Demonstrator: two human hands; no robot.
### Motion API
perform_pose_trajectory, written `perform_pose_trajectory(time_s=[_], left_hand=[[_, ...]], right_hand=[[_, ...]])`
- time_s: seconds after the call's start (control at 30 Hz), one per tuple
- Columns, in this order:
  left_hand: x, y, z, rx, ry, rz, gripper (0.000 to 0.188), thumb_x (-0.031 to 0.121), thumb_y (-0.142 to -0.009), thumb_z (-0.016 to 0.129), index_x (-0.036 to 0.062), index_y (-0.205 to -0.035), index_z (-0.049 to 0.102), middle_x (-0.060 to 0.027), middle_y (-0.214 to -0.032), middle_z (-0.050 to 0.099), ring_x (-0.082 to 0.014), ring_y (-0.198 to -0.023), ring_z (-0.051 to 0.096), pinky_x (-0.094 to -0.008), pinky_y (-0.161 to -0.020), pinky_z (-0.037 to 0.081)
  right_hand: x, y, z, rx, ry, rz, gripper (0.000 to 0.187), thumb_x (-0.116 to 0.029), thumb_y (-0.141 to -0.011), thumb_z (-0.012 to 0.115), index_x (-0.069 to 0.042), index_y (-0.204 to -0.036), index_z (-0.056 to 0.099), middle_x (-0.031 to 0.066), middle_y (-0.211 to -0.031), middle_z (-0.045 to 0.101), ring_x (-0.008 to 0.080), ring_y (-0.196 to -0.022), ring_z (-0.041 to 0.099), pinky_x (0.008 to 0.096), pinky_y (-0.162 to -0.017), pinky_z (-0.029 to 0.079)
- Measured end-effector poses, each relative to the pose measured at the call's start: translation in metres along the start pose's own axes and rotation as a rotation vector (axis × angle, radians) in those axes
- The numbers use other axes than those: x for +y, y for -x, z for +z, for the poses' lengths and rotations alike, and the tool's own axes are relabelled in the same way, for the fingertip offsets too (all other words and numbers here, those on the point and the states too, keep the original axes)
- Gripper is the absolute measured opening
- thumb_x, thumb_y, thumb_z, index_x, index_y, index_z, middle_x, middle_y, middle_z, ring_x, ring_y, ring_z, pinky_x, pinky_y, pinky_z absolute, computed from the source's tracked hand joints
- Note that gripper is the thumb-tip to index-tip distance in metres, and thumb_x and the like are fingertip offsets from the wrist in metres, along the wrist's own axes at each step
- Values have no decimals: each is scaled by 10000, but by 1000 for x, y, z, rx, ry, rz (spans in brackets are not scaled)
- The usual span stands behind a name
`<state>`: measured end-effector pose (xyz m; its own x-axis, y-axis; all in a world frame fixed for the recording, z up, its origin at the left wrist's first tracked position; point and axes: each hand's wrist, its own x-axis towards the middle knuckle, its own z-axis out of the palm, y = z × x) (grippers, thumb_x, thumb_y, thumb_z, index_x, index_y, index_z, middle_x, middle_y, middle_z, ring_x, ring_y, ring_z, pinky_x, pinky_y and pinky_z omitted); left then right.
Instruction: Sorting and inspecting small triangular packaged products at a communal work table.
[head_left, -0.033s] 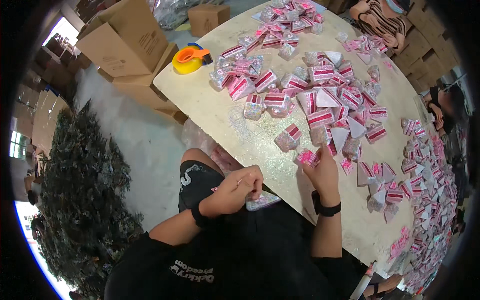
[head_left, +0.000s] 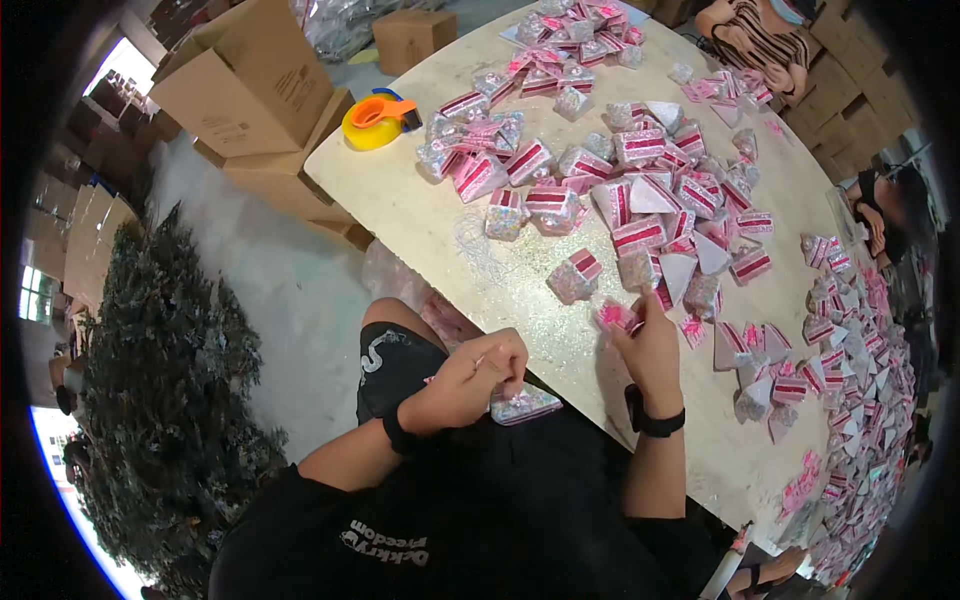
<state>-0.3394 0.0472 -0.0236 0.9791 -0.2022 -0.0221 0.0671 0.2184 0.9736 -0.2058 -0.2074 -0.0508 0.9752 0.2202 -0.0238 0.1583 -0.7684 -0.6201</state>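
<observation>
My left hand (head_left: 470,378) is closed above my lap, with thumb and fingers pressed together; what they pinch is hidden. Just under its fingertips is a glittery cake-slice ornament (head_left: 526,403), and a sliver of pink shows beside the hand. Over the table edge, my right hand (head_left: 652,345) pinches a small pink tag (head_left: 616,316) between thumb and fingers. Beyond that tag a single cake-slice ornament (head_left: 576,276) lies on the table. A heap of white, pink and red cake-slice ornaments (head_left: 655,195) spreads further back.
On the pale table (head_left: 400,215) are a tangle of white thread (head_left: 480,250) and a yellow tape roll with an orange dispenser (head_left: 374,118). More ornaments (head_left: 870,400) pile up at the right. Cardboard boxes (head_left: 245,85) and a dark artificial tree (head_left: 165,390) stand left. Co-workers sit around the table.
The pink tag in my right hand has turned slightly. My left hand has hardly moved.
</observation>
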Motion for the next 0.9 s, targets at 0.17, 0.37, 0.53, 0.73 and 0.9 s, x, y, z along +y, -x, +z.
perform_pose_trajectory(time_s=[0.17,0.37,0.53,0.73,0.9], left_hand=[[23,-24,18,27,-241,-23,260,240,-1118,473,23,-1214,577,-23,-854,509,-109,-769,468,-281,-729,435],[33,-50,39,-355,-574,2,523,215,-926,723,56,-1382,525,-190,-1235,651,-375,-1121,654,-414,-960,513],[14,-46,42,-381,-429,4,475,49,-929,582,51,-1400,523,-164,-1266,599,-301,-1193,596,-378,-1019,462],[10,-39,33,-429,-392,135,499,-44,-905,521,117,-1363,635,-88,-1114,569,-224,-1067,563,-306,-991,418],[15,-38,36,-370,-274,22,226,42,-992,554,50,-1205,629,-88,-1086,586,-216,-1020,578,-315,-939,444]], right_hand=[[-22,36,-43,-8,-189,-214,113,-39,-823,785,-37,-905,707,117,-863,696,264,-766,662,363,-641,527],[-65,70,-64,-112,-399,-617,215,-93,-789,850,-99,-993,782,75,-953,728,267,-837,700,345,-702,558],[-47,68,-67,-52,-536,-307,247,-69,-822,835,-61,-1058,763,44,-1024,715,121,-751,648,255,-637,495],[95,37,-44,399,306,139,459,-267,-891,765,-18,-1244,611,201,-1054,693,390,-922,675,479,-800,554],[130,23,-37,225,372,331,516,-312,-856,779,28,-1199,596,239,-1147,634,453,-1041,634,515,-887,545]])
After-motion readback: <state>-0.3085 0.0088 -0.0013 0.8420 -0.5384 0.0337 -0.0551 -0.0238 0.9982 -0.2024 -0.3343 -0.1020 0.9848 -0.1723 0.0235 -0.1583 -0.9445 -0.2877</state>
